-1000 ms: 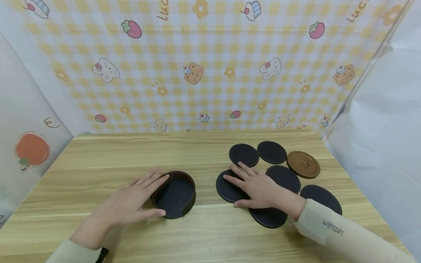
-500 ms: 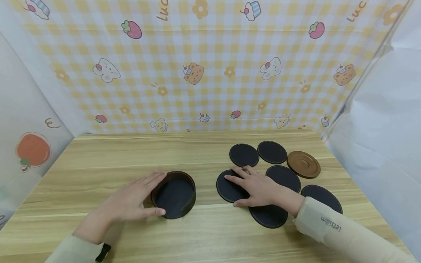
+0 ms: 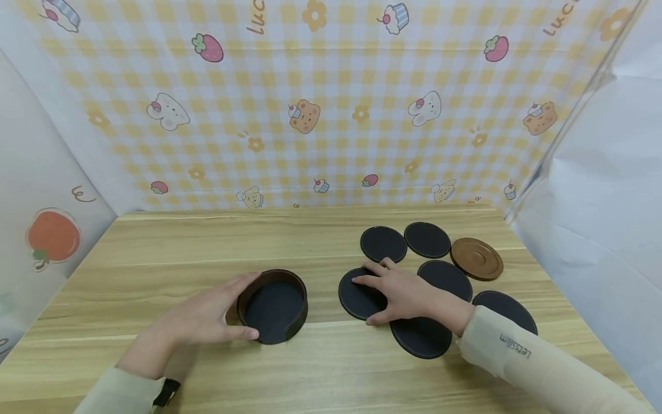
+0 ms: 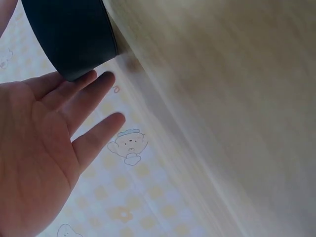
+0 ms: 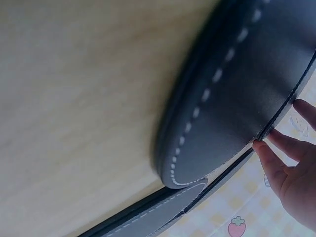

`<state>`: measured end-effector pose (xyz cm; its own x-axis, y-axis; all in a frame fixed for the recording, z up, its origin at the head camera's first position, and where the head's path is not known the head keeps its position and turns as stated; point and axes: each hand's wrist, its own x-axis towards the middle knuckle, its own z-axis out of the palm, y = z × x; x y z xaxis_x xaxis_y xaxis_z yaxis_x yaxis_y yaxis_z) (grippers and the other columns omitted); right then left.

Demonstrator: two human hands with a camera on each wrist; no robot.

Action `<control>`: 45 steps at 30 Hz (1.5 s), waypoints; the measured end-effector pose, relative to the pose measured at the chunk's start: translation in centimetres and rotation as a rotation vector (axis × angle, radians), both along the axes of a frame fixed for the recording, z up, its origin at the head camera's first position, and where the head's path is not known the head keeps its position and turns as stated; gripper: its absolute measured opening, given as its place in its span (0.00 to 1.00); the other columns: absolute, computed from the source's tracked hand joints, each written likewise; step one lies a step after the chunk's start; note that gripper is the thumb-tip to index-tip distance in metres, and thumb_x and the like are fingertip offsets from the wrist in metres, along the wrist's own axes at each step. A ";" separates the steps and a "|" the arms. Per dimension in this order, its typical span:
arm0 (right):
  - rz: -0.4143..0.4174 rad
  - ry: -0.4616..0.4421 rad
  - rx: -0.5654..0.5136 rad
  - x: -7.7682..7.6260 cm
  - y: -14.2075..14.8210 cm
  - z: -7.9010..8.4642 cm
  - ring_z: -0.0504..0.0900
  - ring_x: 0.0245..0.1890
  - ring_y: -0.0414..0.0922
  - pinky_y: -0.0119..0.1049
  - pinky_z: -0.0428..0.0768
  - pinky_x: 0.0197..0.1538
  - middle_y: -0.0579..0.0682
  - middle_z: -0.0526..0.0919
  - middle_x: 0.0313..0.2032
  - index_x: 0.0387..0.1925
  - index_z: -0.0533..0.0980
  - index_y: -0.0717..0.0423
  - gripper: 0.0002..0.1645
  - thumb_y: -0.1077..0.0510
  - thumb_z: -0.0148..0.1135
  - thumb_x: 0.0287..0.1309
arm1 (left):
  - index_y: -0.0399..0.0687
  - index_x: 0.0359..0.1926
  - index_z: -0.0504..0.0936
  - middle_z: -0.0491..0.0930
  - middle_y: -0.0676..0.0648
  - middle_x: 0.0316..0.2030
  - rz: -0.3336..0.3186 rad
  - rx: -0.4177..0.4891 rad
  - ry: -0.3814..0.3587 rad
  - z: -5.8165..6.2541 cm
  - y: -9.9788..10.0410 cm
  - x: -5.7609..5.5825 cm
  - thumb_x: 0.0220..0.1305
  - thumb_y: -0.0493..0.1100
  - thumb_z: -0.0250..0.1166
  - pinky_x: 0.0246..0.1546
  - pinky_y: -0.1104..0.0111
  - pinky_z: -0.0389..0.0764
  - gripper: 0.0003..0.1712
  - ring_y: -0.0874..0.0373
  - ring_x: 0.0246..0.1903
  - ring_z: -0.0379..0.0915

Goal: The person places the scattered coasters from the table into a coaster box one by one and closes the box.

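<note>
My left hand (image 3: 204, 322) touches the left side of a round, dark coaster holder (image 3: 300, 307), its fingers at the far rim and its thumb at the front. In the left wrist view the fingers reach fairly straight to the dark outer wall of the holder (image 4: 74, 37). To the right, my right hand (image 3: 405, 296) grips a round black coaster (image 3: 357, 299) across its edges, fingertips at the far side and thumb at the near edge. Part of this coaster is hidden under the hand. The right wrist view shows fingertips (image 5: 259, 145) right at a stitched black edge.
Several more black coasters lie around the right hand, among them a front one (image 3: 424, 339) and a back one (image 3: 383, 244). A brown round piece (image 3: 477, 259) with ring grooves lies at the far right. A checked cloth (image 3: 331, 144) stands behind the wooden table (image 3: 207, 236).
The right hand's fingers have bent and drawn in over the coaster. The left hand's fingers have pulled back slightly to the holder's rim. The coasters and holder stay in place.
</note>
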<state>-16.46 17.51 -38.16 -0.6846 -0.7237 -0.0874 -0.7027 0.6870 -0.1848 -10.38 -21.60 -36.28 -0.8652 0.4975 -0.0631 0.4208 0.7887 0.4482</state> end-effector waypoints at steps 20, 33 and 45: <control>0.034 0.120 0.047 0.4 0.0 -0.2 0.70 0.56 0.51 0.55 0.78 0.57 0.54 0.68 0.69 0.67 0.72 0.37 0.46 0.28 0.69 0.47 | 0.50 0.78 0.48 0.61 0.38 0.73 0.045 0.154 -0.227 -1.0 0.3 -0.5 0.48 0.66 0.75 0.64 0.38 0.65 0.65 0.35 0.71 0.60; 0.041 0.157 -0.039 -0.3 -1.6 1.7 0.70 0.56 0.53 0.60 0.68 0.67 0.58 0.68 0.70 0.67 0.71 0.38 0.45 0.31 0.68 0.48 | 0.51 0.77 0.47 0.62 0.35 0.72 0.062 0.137 -0.257 -0.3 0.2 -0.7 0.49 0.65 0.75 0.62 0.37 0.67 0.65 0.34 0.69 0.61; 0.099 0.137 -0.051 -0.1 -3.9 2.9 0.69 0.56 0.50 0.46 0.77 0.50 0.55 0.67 0.70 0.68 0.70 0.37 0.45 0.30 0.67 0.49 | 0.51 0.77 0.47 0.64 0.36 0.71 0.047 0.141 -0.254 -0.1 -0.1 -0.8 0.48 0.64 0.76 0.61 0.37 0.68 0.64 0.34 0.69 0.62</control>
